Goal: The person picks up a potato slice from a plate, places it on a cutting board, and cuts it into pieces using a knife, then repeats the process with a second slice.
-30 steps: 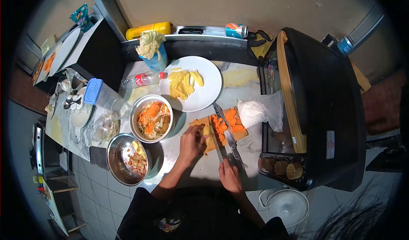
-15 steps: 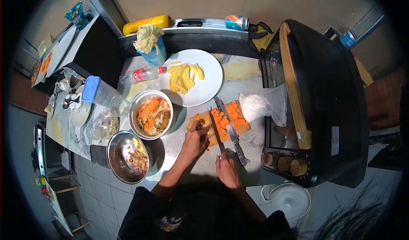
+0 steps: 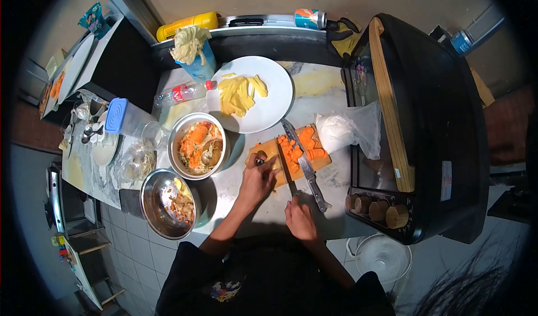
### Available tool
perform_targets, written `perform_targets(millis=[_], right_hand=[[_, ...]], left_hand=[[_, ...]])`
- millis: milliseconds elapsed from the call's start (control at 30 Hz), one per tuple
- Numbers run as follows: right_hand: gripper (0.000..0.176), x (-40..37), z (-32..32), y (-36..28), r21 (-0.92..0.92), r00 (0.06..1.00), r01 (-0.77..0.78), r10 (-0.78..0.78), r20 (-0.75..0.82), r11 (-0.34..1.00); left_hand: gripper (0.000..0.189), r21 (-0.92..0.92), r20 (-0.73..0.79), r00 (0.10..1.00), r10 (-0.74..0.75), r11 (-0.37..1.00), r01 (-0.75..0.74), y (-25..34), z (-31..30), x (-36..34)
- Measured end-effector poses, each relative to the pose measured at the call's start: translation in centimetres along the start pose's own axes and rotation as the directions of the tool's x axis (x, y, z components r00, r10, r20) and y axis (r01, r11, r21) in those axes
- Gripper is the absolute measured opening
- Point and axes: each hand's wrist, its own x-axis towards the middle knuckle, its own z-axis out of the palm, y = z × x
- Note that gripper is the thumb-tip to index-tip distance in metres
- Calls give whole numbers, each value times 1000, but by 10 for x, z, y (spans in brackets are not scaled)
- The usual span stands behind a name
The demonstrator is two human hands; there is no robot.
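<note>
My left hand (image 3: 259, 179) is at the left part of the wooden cutting board (image 3: 321, 163), fingers bent over something small and pale that is mostly hidden. My right hand (image 3: 300, 218) grips the handle of a knife (image 3: 283, 162), whose blade lies across the board beside the left fingertips. A second, larger knife (image 3: 305, 165) rests on the board among chopped orange carrot pieces (image 3: 308, 139). Behind the board, a white plate (image 3: 277, 89) holds yellow strips (image 3: 238, 97).
Left of the board stand a pot (image 3: 174, 148) of mixed vegetables and a steel bowl (image 3: 148, 204) with scraps. A plastic bottle (image 3: 182, 93) lies behind the pot. On the right are a plastic bag of white powder (image 3: 336, 132) and a black oven (image 3: 437, 131).
The whole view has shifted slightly. Both hands keep nearly the same places at the board, with the knife still in the right hand.
</note>
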Motion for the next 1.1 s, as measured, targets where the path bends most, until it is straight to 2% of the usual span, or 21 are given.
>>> perform_targets(millis=[133,267,367,433,500,533,600,733,800,867,1033,1100], right_hand=[[33,8,2,6,79,1000,8,-11,27,997],[28,13,2,8,91,999,23,-27,37,996],[26,14,-6,2,97,999,33,-36,31,995],[25,14,-10,0,101,999,47,-49,15,994],[20,12,-9,0,94,985,108,-94,-145,990],[20,10,-9,0,95,985,108,-93,-143,990],[25,7,-10,0,114,999,-8,13,-43,993],[25,3,-7,2,120,999,-36,40,-31,992],[21,3,-1,3,85,988,44,-31,-149,995],[22,3,-2,0,86,992,19,-8,-123,996],[23,6,-4,-2,108,997,13,-5,-79,994],[18,6,-2,-2,43,983,99,-91,-161,994]], left_hand=[[40,14,14,995,103,995,-103,-4,-7,4],[40,-18,59,993,104,995,-103,-2,-14,5],[41,-49,102,994,26,999,-21,1,-13,3],[41,8,52,996,67,998,-68,0,-11,4],[41,31,50,997,67,997,-69,-1,-10,4],[41,51,50,996,68,996,-71,-1,-10,4],[41,52,36,996,80,995,-82,-2,-8,3],[39,46,-11,995,97,994,-96,-5,-3,2],[39,61,-20,993,120,991,-119,-6,-2,3],[38,76,-30,989,144,987,-141,-6,-2,3],[35,40,-44,996,73,997,-72,-6,2,1],[35,64,-55,994,97,994,-93,-6,4,1]])
